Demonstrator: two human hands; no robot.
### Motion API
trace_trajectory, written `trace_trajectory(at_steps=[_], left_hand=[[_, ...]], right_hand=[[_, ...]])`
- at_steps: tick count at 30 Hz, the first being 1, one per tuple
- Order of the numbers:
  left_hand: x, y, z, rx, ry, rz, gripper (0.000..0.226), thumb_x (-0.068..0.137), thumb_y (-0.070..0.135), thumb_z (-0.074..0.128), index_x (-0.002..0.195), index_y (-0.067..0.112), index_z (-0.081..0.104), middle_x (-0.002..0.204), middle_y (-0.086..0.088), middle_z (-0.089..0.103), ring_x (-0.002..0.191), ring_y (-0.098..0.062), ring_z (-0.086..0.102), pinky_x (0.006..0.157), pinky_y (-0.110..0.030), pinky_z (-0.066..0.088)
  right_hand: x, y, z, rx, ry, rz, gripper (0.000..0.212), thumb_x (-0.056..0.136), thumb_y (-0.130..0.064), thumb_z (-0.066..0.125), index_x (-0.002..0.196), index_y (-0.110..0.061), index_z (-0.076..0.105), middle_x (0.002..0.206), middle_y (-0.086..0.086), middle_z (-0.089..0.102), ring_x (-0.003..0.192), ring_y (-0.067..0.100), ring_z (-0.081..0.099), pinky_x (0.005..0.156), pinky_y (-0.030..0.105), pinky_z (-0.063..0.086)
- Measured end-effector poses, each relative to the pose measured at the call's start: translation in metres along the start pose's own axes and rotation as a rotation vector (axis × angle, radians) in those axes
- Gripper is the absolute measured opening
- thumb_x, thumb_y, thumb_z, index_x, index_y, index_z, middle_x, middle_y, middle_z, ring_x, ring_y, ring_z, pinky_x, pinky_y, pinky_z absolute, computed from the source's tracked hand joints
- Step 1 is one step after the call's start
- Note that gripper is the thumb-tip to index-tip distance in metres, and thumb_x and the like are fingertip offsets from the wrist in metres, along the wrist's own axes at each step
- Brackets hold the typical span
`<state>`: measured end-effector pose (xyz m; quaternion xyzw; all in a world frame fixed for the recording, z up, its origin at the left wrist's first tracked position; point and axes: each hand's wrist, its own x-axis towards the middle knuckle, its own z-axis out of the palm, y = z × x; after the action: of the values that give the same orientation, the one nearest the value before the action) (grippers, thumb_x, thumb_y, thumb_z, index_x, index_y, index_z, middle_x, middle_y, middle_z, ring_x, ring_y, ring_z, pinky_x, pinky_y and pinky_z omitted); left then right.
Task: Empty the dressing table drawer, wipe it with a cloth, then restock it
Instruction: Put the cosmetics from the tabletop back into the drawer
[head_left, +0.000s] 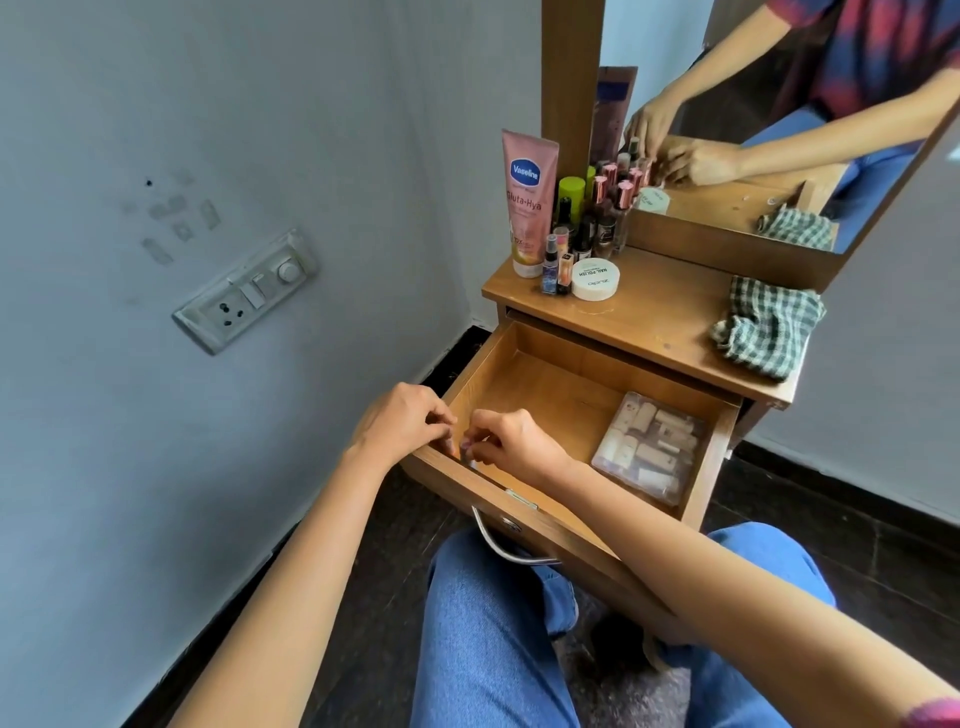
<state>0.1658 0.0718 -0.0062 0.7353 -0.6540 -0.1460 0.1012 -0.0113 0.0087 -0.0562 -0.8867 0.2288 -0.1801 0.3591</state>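
Observation:
The wooden drawer (545, 384) of the dressing table stands pulled open. My left hand (400, 423) and my right hand (514, 441) meet at its front left corner, fingers curled. Between the fingertips they pinch a small pale item (464, 448) that is mostly hidden. A clear plastic box (649, 447) of small cosmetics lies at the drawer's right side. A green checked cloth (763, 332) lies crumpled on the right of the tabletop (660, 312).
A pink Vaseline tube (527, 202), several nail polish bottles (597, 218) and a white jar (595, 279) crowd the tabletop's back left. A mirror (779, 130) rises behind. The drawer's metal handle (511, 545) hangs above my knees. A switch plate (244, 291) is on the left wall.

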Motion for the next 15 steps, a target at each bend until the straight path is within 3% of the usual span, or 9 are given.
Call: trace_trajectory(at_steps=[4, 11, 15], left_hand=[[0.0031, 0.0025, -0.0027, 0.065, -0.034, -0.021, 0.02, 0.079, 0.033, 0.075, 0.098, 0.026, 0.075, 0.102, 0.008, 0.07, 0.092, -0.01, 0.065, 0.077, -0.027, 0.053], [0.0057, -0.0003, -0.0053, 0.074, -0.069, -0.053, 0.011, 0.084, 0.025, 0.07, 0.093, 0.028, 0.075, 0.095, 0.01, 0.072, 0.086, -0.006, 0.064, 0.076, -0.026, 0.052], [0.0045, -0.0023, -0.0049, 0.045, -0.063, -0.057, 0.01, 0.086, 0.025, 0.067, 0.09, 0.029, 0.075, 0.094, 0.01, 0.071, 0.087, -0.007, 0.063, 0.077, -0.029, 0.054]], right_hand=[[-0.0009, 0.0001, 0.0021, 0.079, -0.026, 0.089, 0.013, 0.091, -0.011, 0.062, 0.102, -0.009, 0.056, 0.097, 0.003, 0.066, 0.085, 0.012, 0.067, 0.073, 0.02, 0.057], [0.0016, 0.0003, 0.0038, 0.15, -0.074, 0.212, 0.014, 0.09, -0.007, 0.063, 0.103, -0.009, 0.057, 0.098, 0.005, 0.066, 0.087, 0.015, 0.067, 0.078, 0.028, 0.058], [0.0035, 0.0009, 0.0077, 0.131, -0.093, 0.276, 0.018, 0.089, -0.006, 0.063, 0.107, -0.008, 0.059, 0.103, 0.007, 0.065, 0.093, 0.017, 0.063, 0.079, 0.022, 0.053]])
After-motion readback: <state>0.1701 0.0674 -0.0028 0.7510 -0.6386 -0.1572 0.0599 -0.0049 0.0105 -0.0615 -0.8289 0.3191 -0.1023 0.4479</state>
